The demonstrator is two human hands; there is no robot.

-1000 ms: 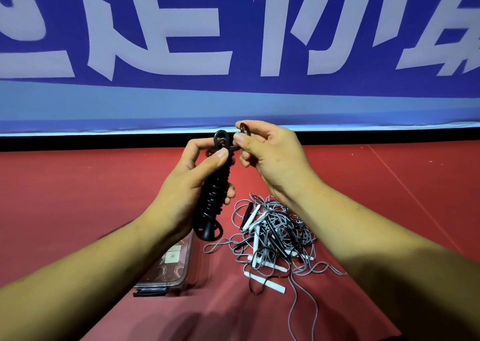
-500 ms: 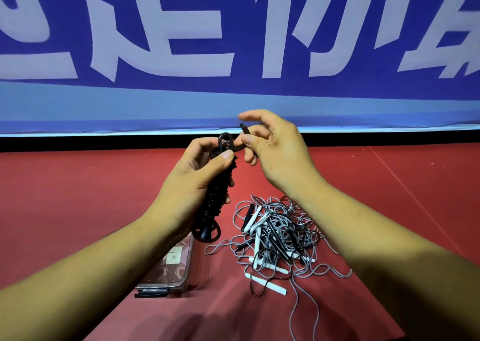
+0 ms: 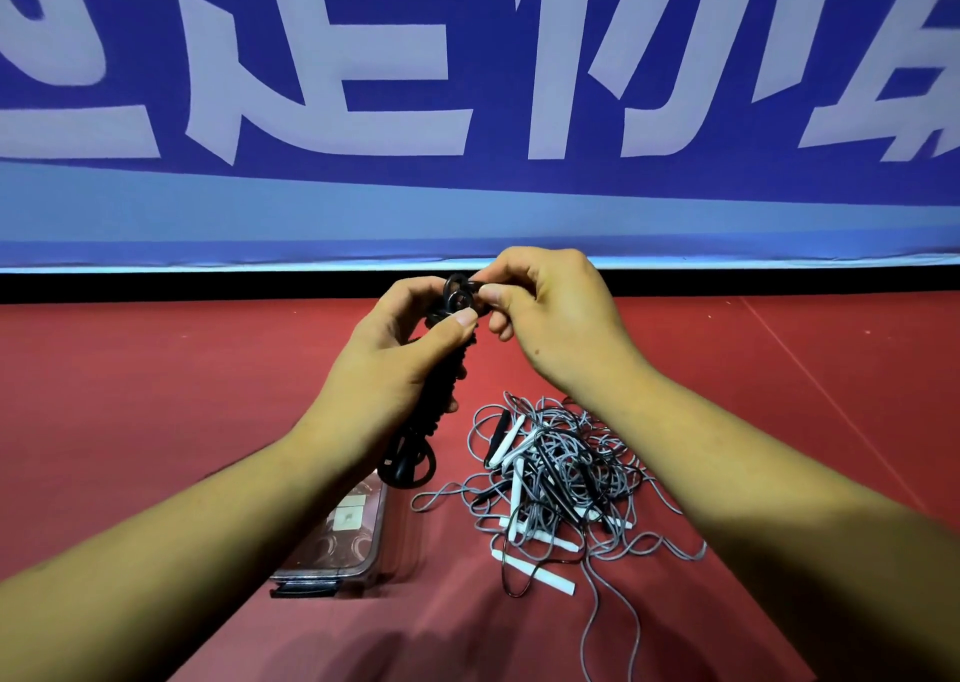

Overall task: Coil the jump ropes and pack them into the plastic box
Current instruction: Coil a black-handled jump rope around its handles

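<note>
1 black jump rope bundle [image 3: 448,377] is held up near the plastic box [image 3: 363,551], left hand [image 3: 384,364] grip clenched round it, right hand [image 3: 556,318] grip pinching its top loop: tie-off step, I judge. Next: secure the end, box it, then start the grey rope pile [image 3: 561,479] beside the box. The banner [image 3: 467,203] has white characters, cropped, unreadable.

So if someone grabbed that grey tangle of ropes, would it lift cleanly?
Probably not. The grey rope pile lies in limp loops, so it is likely floppy. Cords and white handles cross each other, so it would probably rise as one snarl, with strands trailing on the floor.
</note>
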